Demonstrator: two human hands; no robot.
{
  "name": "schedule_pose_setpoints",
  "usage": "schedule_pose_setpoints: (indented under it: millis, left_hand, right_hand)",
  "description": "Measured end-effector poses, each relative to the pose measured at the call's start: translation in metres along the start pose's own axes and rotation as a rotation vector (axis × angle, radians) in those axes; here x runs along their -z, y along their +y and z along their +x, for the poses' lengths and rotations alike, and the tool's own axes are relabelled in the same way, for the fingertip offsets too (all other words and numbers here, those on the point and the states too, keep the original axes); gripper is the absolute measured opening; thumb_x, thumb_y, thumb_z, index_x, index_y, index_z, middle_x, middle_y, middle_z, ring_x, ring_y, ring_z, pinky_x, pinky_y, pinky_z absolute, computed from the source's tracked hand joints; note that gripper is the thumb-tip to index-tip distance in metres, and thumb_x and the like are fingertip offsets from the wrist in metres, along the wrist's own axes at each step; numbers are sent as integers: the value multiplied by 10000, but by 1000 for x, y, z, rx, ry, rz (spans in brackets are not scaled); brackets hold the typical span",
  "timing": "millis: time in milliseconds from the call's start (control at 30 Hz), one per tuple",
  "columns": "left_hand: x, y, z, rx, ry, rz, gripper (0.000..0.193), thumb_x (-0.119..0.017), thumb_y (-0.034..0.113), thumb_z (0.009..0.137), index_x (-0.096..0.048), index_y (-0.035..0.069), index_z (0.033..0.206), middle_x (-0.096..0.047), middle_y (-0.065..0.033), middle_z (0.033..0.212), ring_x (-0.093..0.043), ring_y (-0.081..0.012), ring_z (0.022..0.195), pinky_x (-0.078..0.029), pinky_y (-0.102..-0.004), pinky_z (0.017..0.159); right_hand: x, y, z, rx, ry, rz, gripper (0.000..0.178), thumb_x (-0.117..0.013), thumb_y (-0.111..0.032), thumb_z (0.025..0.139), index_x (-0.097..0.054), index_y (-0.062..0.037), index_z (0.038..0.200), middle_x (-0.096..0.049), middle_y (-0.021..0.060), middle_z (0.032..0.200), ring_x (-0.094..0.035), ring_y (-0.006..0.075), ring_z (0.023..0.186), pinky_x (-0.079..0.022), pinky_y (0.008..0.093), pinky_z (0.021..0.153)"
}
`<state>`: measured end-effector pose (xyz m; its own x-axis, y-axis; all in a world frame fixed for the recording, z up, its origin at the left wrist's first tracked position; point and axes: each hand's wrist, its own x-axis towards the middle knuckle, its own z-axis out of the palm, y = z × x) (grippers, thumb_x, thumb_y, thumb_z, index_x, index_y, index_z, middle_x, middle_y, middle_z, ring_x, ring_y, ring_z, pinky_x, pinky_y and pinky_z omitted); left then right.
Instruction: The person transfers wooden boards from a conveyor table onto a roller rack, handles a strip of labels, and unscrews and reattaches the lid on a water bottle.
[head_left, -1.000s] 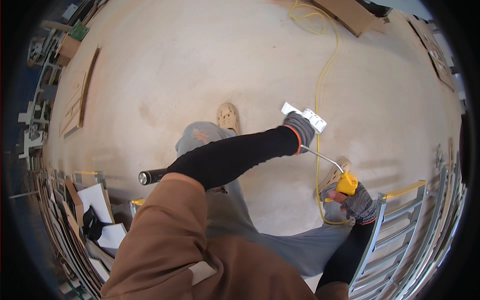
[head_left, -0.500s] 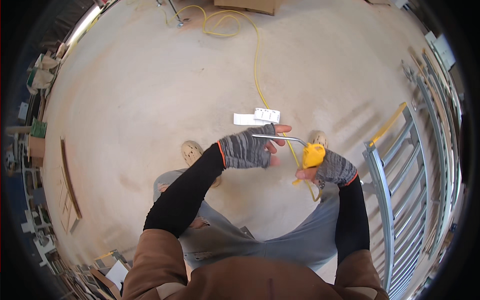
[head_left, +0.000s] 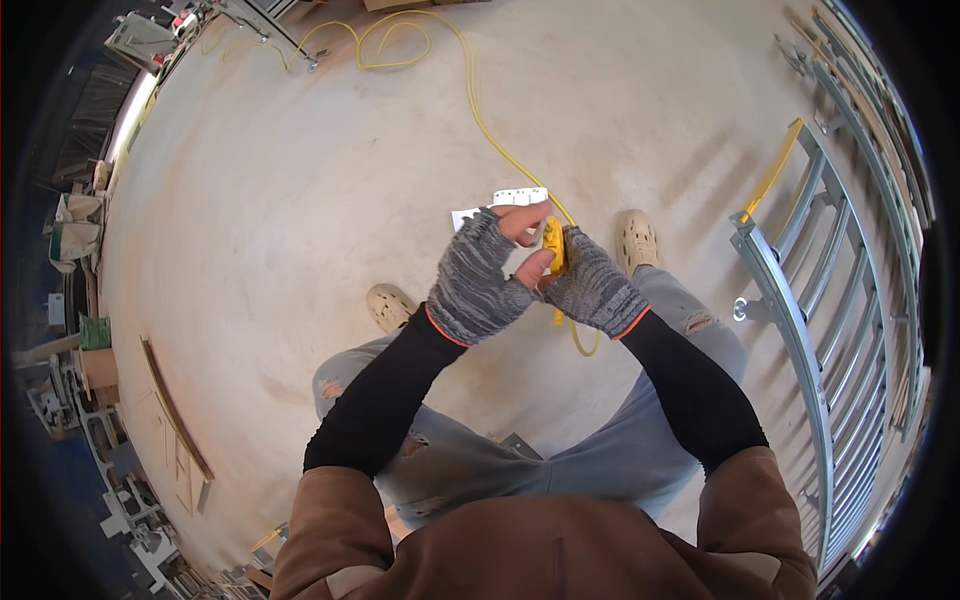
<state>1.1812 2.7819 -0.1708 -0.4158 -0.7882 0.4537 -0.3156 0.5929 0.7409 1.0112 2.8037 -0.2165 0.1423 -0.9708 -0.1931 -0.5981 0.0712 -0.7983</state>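
A yellow air blow gun [head_left: 554,243] is between my hands, over the floor in front of me. My right hand [head_left: 596,285], in a grey striped fingerless glove, is closed on it, its fingers mostly hidden. My left hand [head_left: 490,272], gloved the same way, has its fingers and thumb curled at the gun's front, where a bit of the metal nozzle shows. A yellow hose [head_left: 587,349] loops below my right hand. Partly hidden behind my left hand, a white printed paper strip [head_left: 520,196] lies on the floor.
The yellow air hose [head_left: 478,105] runs across the concrete floor to the far left. A metal ladder-like frame [head_left: 790,300] lies to my right. My shoes [head_left: 637,240] stand either side of the work. A wooden strip [head_left: 172,405] is at the left; shelving lines the left rim.
My hands have come together, moving up and left with the blow gun. The left fingers have curled in at the gun's front, and the long nozzle is now mostly hidden. My view has shifted slightly.
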Motion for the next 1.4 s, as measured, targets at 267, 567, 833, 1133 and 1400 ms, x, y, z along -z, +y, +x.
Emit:
schedule_pose_setpoints:
  millis: [267,567,833,1133,1400]
  left_hand:
    - [10,-40,8,145,65,161,231,-682,102,789,-607,59,1003,-613,-91,785,-600,-197,642,-469,-335,604]
    - [-10,-43,-1,264,-219,326,219,-680,266,795,-658,79,908,-637,-92,784,-628,-259,710,-488,-372,671]
    - [-4,-43,1,497,-900,546,572,-607,510,769,-594,82,1148,-595,-150,1095,-557,-327,1054,-403,-444,930]
    - [3,-41,1,523,-886,576,580,-604,518,771,-586,90,1161,-583,-153,1100,-555,-333,1047,-404,-433,922]
    - [0,-38,-1,509,-888,600,582,-609,549,764,-597,112,1148,-604,-154,1061,-576,-328,1002,-431,-424,883]
  right_hand:
    - [8,7,11,436,441,-287,331,-630,-83,748,-501,43,1026,-580,186,942,-594,320,849,-499,343,750]
    - [20,24,4,511,474,-70,239,-620,-61,807,-475,-8,990,-537,92,861,-562,232,803,-465,316,753]
    - [30,7,-2,321,313,157,212,-618,-59,784,-465,-50,931,-492,65,776,-525,157,714,-447,295,650]
    - [24,-1,2,296,292,96,247,-642,-84,787,-464,-39,952,-538,91,794,-576,228,717,-477,331,664]
    - [34,-14,-6,270,260,79,456,-662,-184,745,-499,76,1083,-578,261,925,-580,409,871,-482,430,762]
